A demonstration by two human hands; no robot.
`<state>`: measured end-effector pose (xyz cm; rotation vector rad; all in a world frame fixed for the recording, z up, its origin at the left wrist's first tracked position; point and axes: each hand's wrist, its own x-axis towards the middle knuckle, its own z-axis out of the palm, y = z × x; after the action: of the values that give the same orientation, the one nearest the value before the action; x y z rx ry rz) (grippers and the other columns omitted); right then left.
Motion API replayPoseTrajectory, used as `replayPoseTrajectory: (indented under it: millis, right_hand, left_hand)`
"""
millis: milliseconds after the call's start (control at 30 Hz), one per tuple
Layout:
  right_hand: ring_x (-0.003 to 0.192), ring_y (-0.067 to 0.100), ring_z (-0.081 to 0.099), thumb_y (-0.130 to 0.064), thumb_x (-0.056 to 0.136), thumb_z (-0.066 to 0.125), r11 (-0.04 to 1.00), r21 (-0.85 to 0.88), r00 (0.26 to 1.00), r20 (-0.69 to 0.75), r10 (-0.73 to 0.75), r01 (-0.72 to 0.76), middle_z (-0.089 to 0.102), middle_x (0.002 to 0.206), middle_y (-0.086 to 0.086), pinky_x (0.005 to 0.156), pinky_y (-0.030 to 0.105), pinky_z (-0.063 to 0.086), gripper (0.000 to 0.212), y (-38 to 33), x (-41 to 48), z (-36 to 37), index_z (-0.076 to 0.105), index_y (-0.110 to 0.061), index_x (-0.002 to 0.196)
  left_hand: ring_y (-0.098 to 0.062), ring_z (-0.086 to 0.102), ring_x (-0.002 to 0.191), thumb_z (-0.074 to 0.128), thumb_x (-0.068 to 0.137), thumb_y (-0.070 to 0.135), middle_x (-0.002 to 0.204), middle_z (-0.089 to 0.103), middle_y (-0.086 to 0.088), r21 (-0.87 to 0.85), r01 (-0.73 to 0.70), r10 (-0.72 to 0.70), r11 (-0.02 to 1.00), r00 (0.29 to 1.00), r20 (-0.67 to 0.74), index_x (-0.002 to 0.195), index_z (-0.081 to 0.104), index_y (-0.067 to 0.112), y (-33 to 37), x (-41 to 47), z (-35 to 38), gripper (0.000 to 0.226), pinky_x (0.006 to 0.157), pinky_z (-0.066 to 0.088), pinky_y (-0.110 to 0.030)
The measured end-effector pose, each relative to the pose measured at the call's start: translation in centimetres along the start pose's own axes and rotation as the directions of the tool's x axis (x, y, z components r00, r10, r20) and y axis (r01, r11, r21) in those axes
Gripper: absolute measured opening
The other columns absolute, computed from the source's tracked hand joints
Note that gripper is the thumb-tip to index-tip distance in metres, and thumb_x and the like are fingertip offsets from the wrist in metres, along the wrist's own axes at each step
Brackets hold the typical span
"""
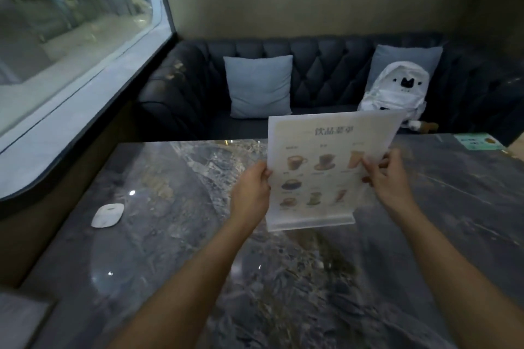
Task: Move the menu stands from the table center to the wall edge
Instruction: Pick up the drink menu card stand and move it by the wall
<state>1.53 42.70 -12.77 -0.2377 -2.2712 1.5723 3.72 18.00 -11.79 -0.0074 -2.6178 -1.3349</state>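
Left of stand: bare table (pixel 175 235) toward the window wall (pixel 71 133).
In the way: white coaster (pixel 107 215) (small, flat).

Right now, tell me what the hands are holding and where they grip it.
Both hold the menu stand by its upright panel: left hand on the left edge, right hand on the right edge.

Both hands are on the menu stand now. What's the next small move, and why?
Probably carry the menu stand left toward the window-side edge of the table. The left hand and right hand grip its side edges, it stands upright near the table's middle, and only a small white object lies by that edge.
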Motion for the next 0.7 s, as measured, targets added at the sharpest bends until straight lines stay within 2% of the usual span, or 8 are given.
replayPoseTrajectory:
  millis: [133,300,400,567,700]
  right_hand:
    - [0.073,0.009,0.055,-0.032,0.087,0.054,0.997,0.063,0.991,0.120,-0.055,0.048,0.048,0.081,-0.008,0.058,0.025,0.045,0.023,-2.0,-0.2,5.4,0.038,-0.018,0.095]
    - [0.077,0.019,0.058,-0.031,0.086,0.057,0.992,0.116,0.967,0.243,-0.074,0.047,0.051,0.081,-0.008,0.066,0.037,0.050,0.022,-4.9,-1.3,13.1,0.038,-0.020,0.092]
    - [0.075,0.014,0.058,-0.027,0.084,0.059,0.990,0.135,0.948,0.307,-0.086,0.046,0.053,0.081,-0.008,0.069,0.040,0.053,0.024,-6.9,-2.5,17.7,0.038,-0.021,0.093]
    - [0.076,0.021,0.060,-0.032,0.082,0.062,0.976,0.213,0.883,0.451,-0.132,0.037,0.056,0.090,-0.001,0.068,0.039,0.051,0.032,-10.9,-6.0,24.3,0.037,-0.019,0.099]
    - [0.084,0.022,0.061,-0.031,0.082,0.062,0.974,0.225,0.847,0.515,-0.131,0.014,0.054,0.091,-0.003,0.079,0.044,0.054,0.033,-13.5,-8.4,28.6,0.039,-0.018,0.101]
  left_hand:
    - [-0.037,0.057,0.080,0.038,0.093,0.016,0.087,0.061,-0.020,-0.011,0.059,-0.060,0.998,0.993,-0.101,0.078,0.049,0.002,-2.8,-0.5,-4.4,0.023,0.074,0.051,-0.057]
    - [-0.032,0.062,0.080,0.039,0.095,0.015,0.092,0.065,-0.016,-0.060,0.163,-0.171,0.985,0.965,-0.201,0.089,0.057,0.002,-5.9,-2.0,-10.7,0.023,0.075,0.054,-0.051]
    - [-0.031,0.063,0.081,0.039,0.095,0.014,0.093,0.064,-0.016,-0.055,0.210,-0.217,0.976,0.942,-0.257,0.088,0.057,0.002,-7.8,-3.4,-14.4,0.022,0.075,0.054,-0.049]
    - [-0.029,0.062,0.074,0.038,0.093,0.005,0.084,0.057,-0.012,-0.018,0.254,-0.237,0.967,0.874,-0.423,0.073,0.050,0.006,-11.2,-5.6,-20.1,0.023,0.073,0.054,-0.052]
    - [-0.016,0.057,0.068,0.041,0.093,0.008,0.085,0.056,-0.015,-0.019,0.307,-0.277,0.952,0.828,-0.488,0.072,0.049,0.002,-14.0,-6.9,-23.8,0.023,0.065,0.053,-0.041]
